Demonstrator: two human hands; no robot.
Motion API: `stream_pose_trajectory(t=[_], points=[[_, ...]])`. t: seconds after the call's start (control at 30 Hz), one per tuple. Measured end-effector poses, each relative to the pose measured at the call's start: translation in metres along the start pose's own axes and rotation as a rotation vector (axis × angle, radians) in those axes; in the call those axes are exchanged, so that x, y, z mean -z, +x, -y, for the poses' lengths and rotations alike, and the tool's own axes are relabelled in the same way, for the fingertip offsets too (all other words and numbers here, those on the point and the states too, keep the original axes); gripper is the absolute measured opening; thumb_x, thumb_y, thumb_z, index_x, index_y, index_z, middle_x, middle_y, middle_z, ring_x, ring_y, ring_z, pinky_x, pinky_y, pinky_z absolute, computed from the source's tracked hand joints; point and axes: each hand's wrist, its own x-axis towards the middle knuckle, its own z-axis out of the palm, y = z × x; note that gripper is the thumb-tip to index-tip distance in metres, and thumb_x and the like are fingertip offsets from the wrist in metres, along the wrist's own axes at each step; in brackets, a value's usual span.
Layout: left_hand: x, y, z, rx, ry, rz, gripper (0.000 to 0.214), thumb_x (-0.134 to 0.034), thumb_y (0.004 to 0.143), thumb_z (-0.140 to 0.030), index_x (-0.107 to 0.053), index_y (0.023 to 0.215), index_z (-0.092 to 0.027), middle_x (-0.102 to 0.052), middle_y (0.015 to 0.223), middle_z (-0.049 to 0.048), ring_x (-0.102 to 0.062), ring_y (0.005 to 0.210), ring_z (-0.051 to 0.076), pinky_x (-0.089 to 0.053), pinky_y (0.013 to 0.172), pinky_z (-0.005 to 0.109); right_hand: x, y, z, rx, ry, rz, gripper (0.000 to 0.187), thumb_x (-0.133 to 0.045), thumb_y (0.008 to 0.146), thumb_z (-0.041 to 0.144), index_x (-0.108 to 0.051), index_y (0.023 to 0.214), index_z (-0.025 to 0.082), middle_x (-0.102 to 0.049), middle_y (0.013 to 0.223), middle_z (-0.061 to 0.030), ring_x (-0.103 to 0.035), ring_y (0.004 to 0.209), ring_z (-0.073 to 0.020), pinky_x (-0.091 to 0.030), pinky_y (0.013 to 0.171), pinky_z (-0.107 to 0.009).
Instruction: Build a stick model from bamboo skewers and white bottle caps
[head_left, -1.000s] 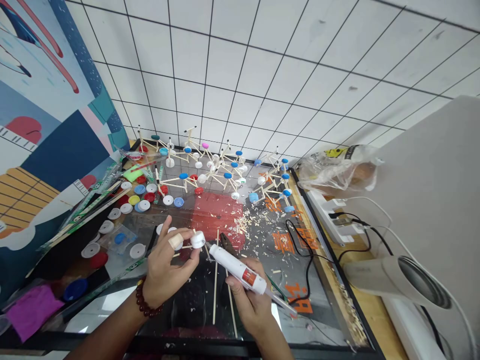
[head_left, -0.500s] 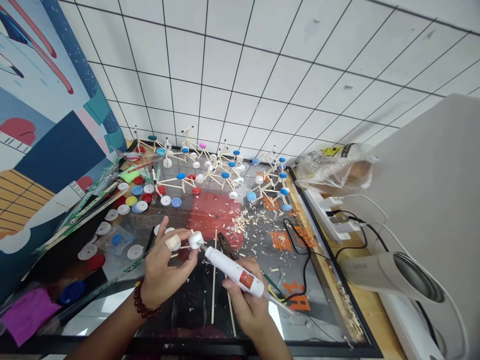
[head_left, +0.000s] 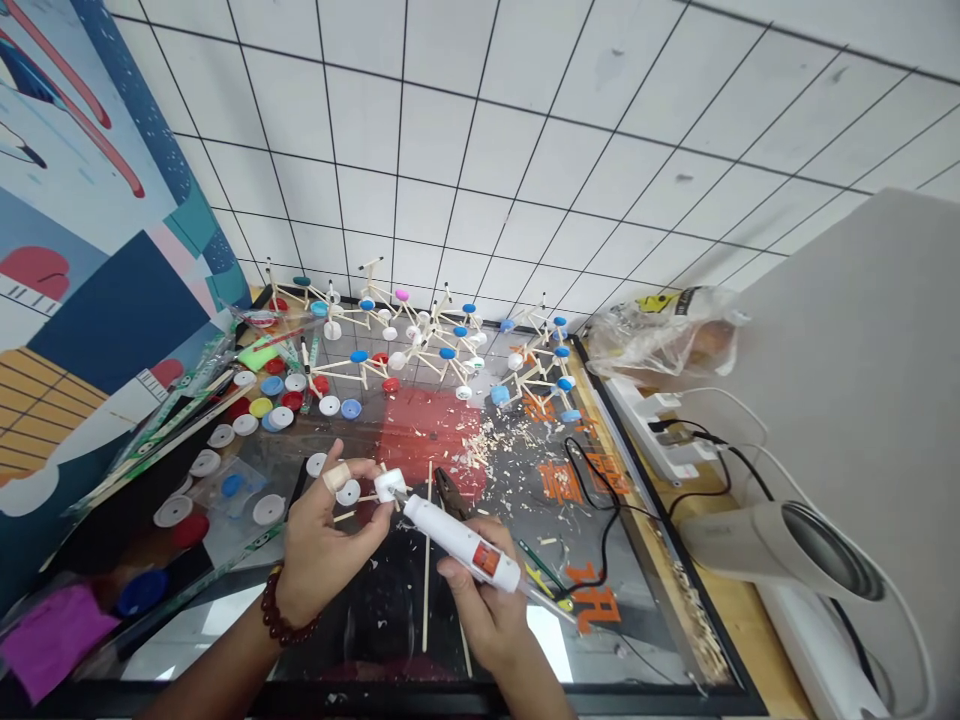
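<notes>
My left hand (head_left: 322,545), with a bandage on one finger and a bead bracelet at the wrist, pinches a white bottle cap (head_left: 390,486) that has thin wooden sticks fixed to it. My right hand (head_left: 480,600) grips a white glue gun (head_left: 463,541) with a red label. Its tip points up-left and touches the cap. Both hands hover over a glass-topped table (head_left: 600,640). A long wooden stick (head_left: 427,560) lies on the glass between them, and dark pliers (head_left: 448,491) lie just beyond the glue gun.
Stick-and-cap models (head_left: 420,340) stand along the tiled wall. Loose caps (head_left: 270,400) in red, blue, white and yellow lie at the left with packets of sticks (head_left: 172,420). Wood shavings (head_left: 487,440), a black cable (head_left: 607,500), a power strip (head_left: 652,420), a plastic bag (head_left: 660,335) and a hair dryer (head_left: 795,550) sit at the right.
Both hands have drifted slightly left and down in view, and the glue gun's tip has closed in on the white cap. The camera has tilted a little.
</notes>
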Motion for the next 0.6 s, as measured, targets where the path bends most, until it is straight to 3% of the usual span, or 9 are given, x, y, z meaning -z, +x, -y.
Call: stream_pose_trajectory(t=[0.13, 0.33, 0.47, 0.6], points=[[-0.0006, -0.0014, 0.0020, 0.012, -0.053, 0.024, 0.034, -0.069, 0.075, -0.014, -0.060, 0.107, -0.024, -0.069, 0.091, 0.0003, -0.067, 0.100, 0.020, -0.033, 0.115, 0.053, -0.0016, -0.0015, -0.0038, -0.023, -0.007, -0.048, 0.013, -0.057, 0.089, 0.023, -0.056, 0.103, 0.021, -0.057, 0.090, -0.0032, -0.056, 0.079, -0.0184, -0.047, 0.070, -0.033], [0.0006, -0.0009, 0.0008, 0.006, -0.079, 0.008, 0.034, -0.070, 0.074, -0.013, -0.060, 0.105, -0.024, -0.069, 0.094, 0.0008, -0.066, 0.104, 0.022, -0.029, 0.117, 0.054, -0.0008, -0.0020, 0.0003, 0.014, 0.035, -0.018, 0.014, -0.057, 0.089, 0.024, -0.055, 0.102, 0.021, -0.057, 0.088, -0.0039, -0.056, 0.081, -0.0195, -0.048, 0.070, -0.034], [-0.0001, -0.0005, 0.0006, -0.022, -0.120, -0.004, 0.035, -0.070, 0.073, -0.011, -0.060, 0.105, -0.023, -0.070, 0.092, -0.0003, -0.069, 0.088, 0.019, -0.029, 0.118, 0.054, 0.0001, -0.0032, 0.0000, -0.068, 0.038, -0.068, 0.015, -0.056, 0.090, 0.024, -0.055, 0.104, 0.020, -0.056, 0.088, -0.0031, -0.056, 0.077, -0.0175, -0.048, 0.067, -0.030], [-0.0008, -0.0009, -0.0007, -0.035, -0.115, 0.002, 0.035, -0.070, 0.073, -0.011, -0.061, 0.105, -0.024, -0.071, 0.095, 0.0003, -0.070, 0.085, 0.018, -0.029, 0.117, 0.055, -0.0004, -0.0037, 0.0016, -0.031, 0.059, -0.057, 0.014, -0.056, 0.089, 0.024, -0.055, 0.102, 0.021, -0.055, 0.087, -0.0026, -0.056, 0.078, -0.0179, -0.047, 0.068, -0.031]])
